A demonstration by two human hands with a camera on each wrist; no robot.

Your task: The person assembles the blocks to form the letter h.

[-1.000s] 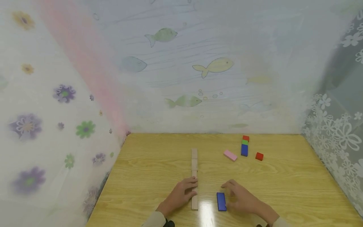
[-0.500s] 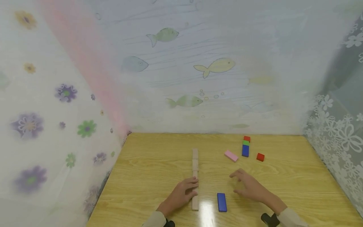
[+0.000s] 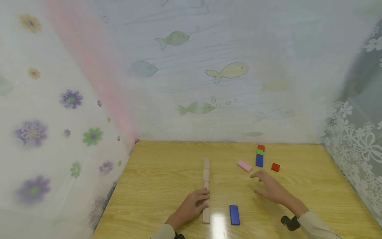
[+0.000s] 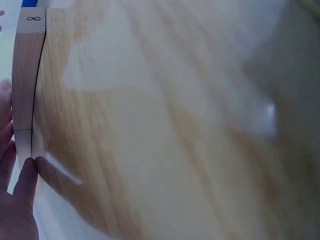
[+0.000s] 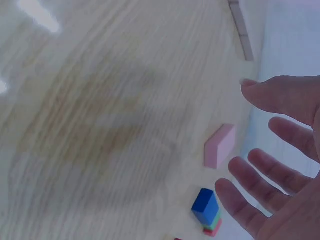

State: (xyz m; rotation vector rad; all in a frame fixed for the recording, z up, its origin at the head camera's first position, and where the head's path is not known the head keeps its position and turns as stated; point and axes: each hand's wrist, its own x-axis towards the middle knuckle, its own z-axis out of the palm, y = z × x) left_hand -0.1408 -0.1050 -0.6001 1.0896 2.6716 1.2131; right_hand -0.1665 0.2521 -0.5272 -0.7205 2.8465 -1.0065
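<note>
Wooden block row point(image 3: 206, 174): lies straight on the table point(image 3: 161, 162); I see the left hand point(image 3: 191, 205) gripping it, fingers bent over it, as a second ago.
Right hand point(image 3: 273, 189): holding nothing, fingers loosely spread; on my feed it has left the blue rectangular block point(image 3: 234, 215) and nears the pink block point(image 3: 244, 166).
Red-green-blue line point(image 3: 260, 156): unchanged, beside the small red block point(image 3: 275, 167).

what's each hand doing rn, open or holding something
Left hand: open, resting on the row of unpainted wooden blocks.
Right hand: open, holding nothing.
</note>
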